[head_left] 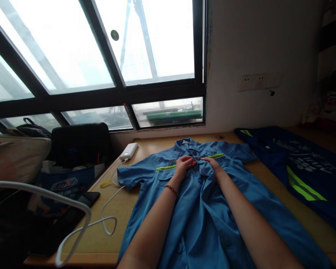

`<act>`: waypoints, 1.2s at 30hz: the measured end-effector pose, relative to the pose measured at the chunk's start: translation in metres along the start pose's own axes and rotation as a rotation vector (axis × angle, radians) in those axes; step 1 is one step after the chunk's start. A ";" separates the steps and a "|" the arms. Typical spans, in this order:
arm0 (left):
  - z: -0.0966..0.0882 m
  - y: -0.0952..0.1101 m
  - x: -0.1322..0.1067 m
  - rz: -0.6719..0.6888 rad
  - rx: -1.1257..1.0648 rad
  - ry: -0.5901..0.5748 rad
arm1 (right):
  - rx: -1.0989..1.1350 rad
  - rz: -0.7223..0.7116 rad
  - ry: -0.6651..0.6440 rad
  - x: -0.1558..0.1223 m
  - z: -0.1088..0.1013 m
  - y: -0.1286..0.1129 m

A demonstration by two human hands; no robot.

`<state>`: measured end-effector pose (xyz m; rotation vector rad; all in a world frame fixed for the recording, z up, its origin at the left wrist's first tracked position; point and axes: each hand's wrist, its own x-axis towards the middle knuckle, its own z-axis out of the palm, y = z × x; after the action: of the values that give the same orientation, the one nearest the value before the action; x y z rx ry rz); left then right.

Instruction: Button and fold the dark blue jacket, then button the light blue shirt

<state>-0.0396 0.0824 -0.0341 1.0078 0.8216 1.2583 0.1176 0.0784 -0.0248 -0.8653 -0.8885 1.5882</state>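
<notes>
A blue short-sleeved work shirt [235, 201] with yellow-green chest stripes lies spread front-up on the wooden table [120, 209], collar toward the window. Both of my hands meet at its front placket just below the collar. My left hand [184, 164], with a beaded bracelet on the wrist, has its fingers curled and pinching the left edge of the opening. My right hand [211, 163] pinches the opposite edge of the fabric, fingers pressed together. The fingertips nearly touch each other.
A dark navy garment [305, 168] with reflective stripes lies at the right. A white power bank [128, 151] with a white cable [109, 209] sits left of the shirt. Bags [78, 144] and a white hanger [72, 209] crowd the left side. A window stands behind.
</notes>
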 end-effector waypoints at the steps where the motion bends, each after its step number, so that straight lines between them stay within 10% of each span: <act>1: 0.000 0.001 -0.001 0.001 0.002 0.002 | 0.018 0.033 -0.023 0.000 -0.002 0.001; 7: 0.002 0.003 -0.004 0.036 0.010 0.008 | 0.004 0.152 -0.132 -0.003 0.000 -0.001; 14: 0.005 0.003 -0.004 0.036 0.041 0.050 | -0.348 -0.223 0.172 -0.005 0.016 -0.001; 23: 0.006 0.005 -0.007 0.045 0.045 0.036 | -0.575 -0.486 0.204 -0.012 0.023 -0.002; 36: 0.008 0.009 -0.009 0.047 0.037 0.054 | -0.536 -0.462 0.151 -0.005 0.017 0.003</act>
<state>-0.0364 0.0727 -0.0233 1.0312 0.8702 1.3193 0.1026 0.0709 -0.0194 -1.0374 -1.3218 0.8830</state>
